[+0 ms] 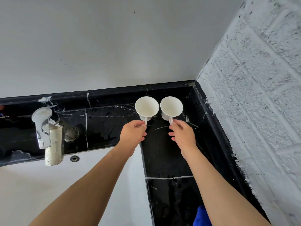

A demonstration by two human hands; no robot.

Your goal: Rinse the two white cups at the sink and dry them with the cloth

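Two white cups stand upright side by side in the back right corner of the black marble counter [166, 157]. My left hand [132, 133] pinches the handle of the left cup [146, 107]. The handle of the right cup [171, 106] is pinched by my right hand [183, 134]. Both cups look empty inside. A blue cloth [201, 216] lies on the counter at the bottom edge, partly hidden behind my right forearm.
A chrome tap [44, 126] with a lever handle sits on the counter at the left, its spout over the white sink basin [32, 185]. An overflow hole [74, 158] shows in the basin wall. A grey wall stands behind, and a rough white brick wall [254, 111] borders the right.
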